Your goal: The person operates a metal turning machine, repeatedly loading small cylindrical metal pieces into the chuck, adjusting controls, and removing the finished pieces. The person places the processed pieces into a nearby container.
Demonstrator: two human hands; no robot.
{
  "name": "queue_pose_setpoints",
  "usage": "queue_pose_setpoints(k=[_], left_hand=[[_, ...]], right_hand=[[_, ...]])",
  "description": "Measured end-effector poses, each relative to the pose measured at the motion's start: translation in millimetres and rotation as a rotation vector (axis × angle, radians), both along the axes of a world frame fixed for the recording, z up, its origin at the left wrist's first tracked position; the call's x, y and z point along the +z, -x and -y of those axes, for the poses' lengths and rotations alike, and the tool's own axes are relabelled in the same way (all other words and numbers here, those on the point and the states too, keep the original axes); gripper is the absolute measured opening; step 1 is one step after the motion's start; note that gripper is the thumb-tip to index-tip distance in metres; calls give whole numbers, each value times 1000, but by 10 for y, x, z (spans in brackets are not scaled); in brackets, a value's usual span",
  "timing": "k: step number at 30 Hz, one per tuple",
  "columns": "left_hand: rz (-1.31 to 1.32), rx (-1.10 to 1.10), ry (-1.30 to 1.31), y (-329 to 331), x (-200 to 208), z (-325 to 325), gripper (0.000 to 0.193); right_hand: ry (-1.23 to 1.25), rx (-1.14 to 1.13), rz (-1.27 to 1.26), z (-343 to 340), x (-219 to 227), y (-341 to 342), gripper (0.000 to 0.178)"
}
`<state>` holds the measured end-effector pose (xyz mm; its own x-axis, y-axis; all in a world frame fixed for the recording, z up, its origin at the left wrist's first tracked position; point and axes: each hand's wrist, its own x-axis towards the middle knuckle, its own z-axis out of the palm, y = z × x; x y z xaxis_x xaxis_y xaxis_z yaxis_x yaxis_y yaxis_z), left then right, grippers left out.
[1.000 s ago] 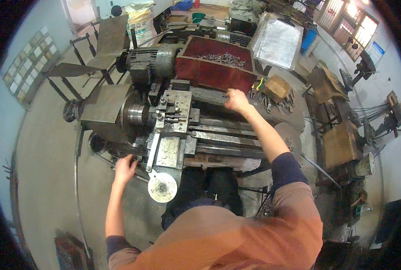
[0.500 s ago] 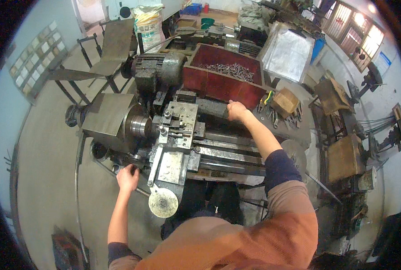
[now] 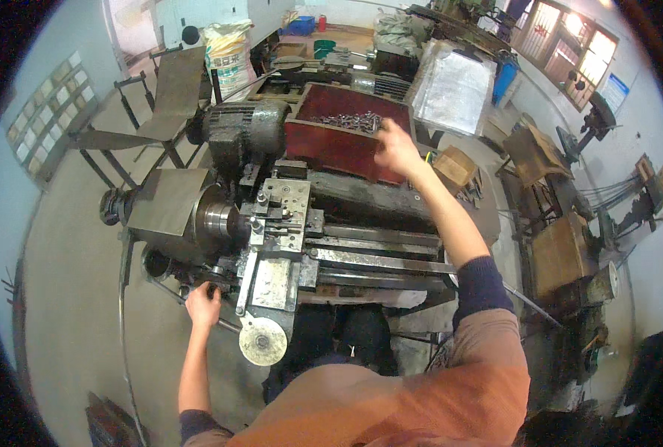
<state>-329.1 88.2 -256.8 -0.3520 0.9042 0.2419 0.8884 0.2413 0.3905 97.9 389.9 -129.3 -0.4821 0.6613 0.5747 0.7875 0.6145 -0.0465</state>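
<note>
My left hand (image 3: 203, 304) is closed around a dark lever knob (image 3: 211, 286) at the front left of a metal lathe, below its chuck (image 3: 220, 221); the fingers partly hide it. Over the right front of a red box (image 3: 331, 145), my right hand (image 3: 398, 151) is raised with fingers bent and apart. Nothing shows between them, though they are slightly blurred. Inside the box lies a heap of small metal parts (image 3: 350, 121), close to the right fingertips. Between my hands sits the lathe's tool slide (image 3: 285, 205), with a round handwheel (image 3: 263, 340) at its near end.
A greasy motor (image 3: 246, 127) stands left of the box. To the box's right are a brown cardboard box (image 3: 454, 167) and several hand tools (image 3: 471, 190). Steel bed rails (image 3: 376, 259) run to the right. A sheet-metal cover (image 3: 169, 200) sits over the headstock.
My right hand has risen from the ledge in front of the red box to above its right front wall. The view has shifted slightly; my left hand stays at the lever knob.
</note>
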Motion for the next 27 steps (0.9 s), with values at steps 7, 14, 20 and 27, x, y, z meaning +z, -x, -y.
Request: queue_pose_setpoints(k=[7,14,20,27], left_hand=[[117,11,-12,27,-22,13,20],[166,-80,-90,-53,-15,-38,21],[236,-107,-115,333,-430,-3,36],[132,-67,101,467,-486,-188,36]], right_hand=[[14,-54,-288,435,-370,182,55],[405,-220,-575,2252,-1255,-658,44],[438,-739,-778,3834,-1801,-1515,38],[419,-1252,-569,5164,-2538,-2279,31]])
